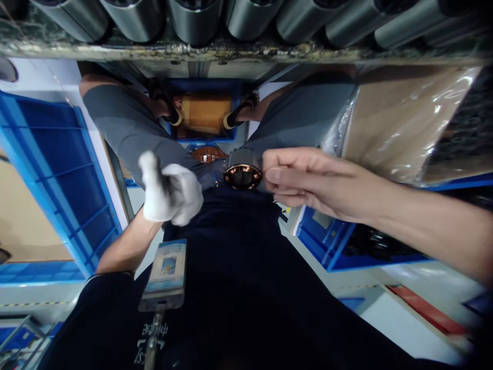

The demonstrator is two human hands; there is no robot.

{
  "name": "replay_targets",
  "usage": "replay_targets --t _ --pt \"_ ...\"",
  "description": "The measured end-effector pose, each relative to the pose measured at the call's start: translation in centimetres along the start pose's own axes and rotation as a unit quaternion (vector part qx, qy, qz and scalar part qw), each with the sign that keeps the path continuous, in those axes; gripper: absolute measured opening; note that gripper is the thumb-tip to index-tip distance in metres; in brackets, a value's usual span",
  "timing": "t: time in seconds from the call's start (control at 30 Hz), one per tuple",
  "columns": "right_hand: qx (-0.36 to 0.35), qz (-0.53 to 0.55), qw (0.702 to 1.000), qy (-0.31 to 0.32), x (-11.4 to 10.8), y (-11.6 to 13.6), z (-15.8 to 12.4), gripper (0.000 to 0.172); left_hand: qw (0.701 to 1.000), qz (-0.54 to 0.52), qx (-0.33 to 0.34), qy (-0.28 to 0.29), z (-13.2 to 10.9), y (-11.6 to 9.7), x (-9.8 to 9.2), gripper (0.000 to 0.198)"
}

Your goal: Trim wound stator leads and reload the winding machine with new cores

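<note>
My right hand (308,180) is bare and reaches in from the right. Its fingers are pinched shut on a small round motor stator (243,173) with copper windings and a dark centre, held in front of my waist. My left hand (169,192) wears a white glove and hangs just left of the stator, about a hand's width away. Its fingers are curled in with the thumb sticking up, and something dark shows between them that I cannot make out. Below both hands are my dark shirt and an ID badge (166,272).
Steel cylinders (196,20) line a shelf edge along the top. Stacked blue crates (57,164) stand at the left. A blue box (204,115) with brown contents sits between my feet. At the right are plastic-wrapped cardboard (404,118) and a blue bin (346,246) of dark parts.
</note>
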State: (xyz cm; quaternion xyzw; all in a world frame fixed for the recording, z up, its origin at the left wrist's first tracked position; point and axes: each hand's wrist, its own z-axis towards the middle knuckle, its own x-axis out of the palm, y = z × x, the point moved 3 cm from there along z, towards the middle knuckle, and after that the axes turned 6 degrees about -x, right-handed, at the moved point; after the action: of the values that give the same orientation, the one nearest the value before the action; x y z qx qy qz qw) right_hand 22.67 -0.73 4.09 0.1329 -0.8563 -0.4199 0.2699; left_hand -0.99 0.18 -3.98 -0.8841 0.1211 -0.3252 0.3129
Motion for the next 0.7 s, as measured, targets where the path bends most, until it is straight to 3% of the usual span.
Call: replay_targets --t 0.07,0.13,0.17,0.23,0.3,0.4,0.47,0.53,0.6,0.63,0.7 --pt "0.038 0.123 0.992 -0.009 0.2 -1.6 -0.4 0.053 0.981 0.133 0.138 -0.04 0.2 -0.7 0.3 0.065" --pt "0.002 0.024 1.0 0.003 0.3 -1.6 -0.4 0.047 0.933 0.279 0.222 -0.05 0.7 -1.5 1.7 0.056" --pt "-0.028 -0.061 0.998 0.012 0.3 -1.1 -0.3 0.041 0.915 0.333 0.222 -0.041 1.0 -1.6 2.5 0.049" --pt "-0.091 -0.224 0.97 0.034 -0.2 0.4 -0.2 0.031 0.912 0.379 0.155 0.008 1.4 -1.6 4.0 0.041" --pt "-0.161 -0.336 0.927 0.041 -1.3 2.0 -0.5 0.03 0.919 0.379 0.097 0.057 1.2 -1.5 4.8 0.05" --pt "-0.215 -0.436 0.874 0.0 -3.5 3.5 -1.3 0.027 0.906 0.396 0.15 0.015 0.7 -2.3 4.6 0.036" --pt "-0.144 -0.374 0.916 0.008 -4.6 2.8 -1.7 0.045 0.857 0.459 0.234 -0.036 0.5 -3.1 4.4 0.042" --pt "-0.014 -0.217 0.972 0.085 -4.3 0.9 -1.7 0.055 0.802 0.517 0.296 -0.043 0.5 -3.7 4.7 0.025" --pt "0.08 -0.065 0.984 0.144 -3.0 -0.8 -1.7 0.052 0.777 0.542 0.318 -0.034 0.6 -4.1 5.1 0.021" --pt "0.083 -0.032 0.985 0.145 -2.3 -1.2 -1.5 0.055 0.772 0.55 0.317 -0.035 0.6 -4.2 5.3 0.024" --pt "0.0 -0.109 0.989 0.101 -1.3 -1.0 -1.0 0.057 0.778 0.558 0.288 -0.033 0.6 -4.1 5.3 0.028"
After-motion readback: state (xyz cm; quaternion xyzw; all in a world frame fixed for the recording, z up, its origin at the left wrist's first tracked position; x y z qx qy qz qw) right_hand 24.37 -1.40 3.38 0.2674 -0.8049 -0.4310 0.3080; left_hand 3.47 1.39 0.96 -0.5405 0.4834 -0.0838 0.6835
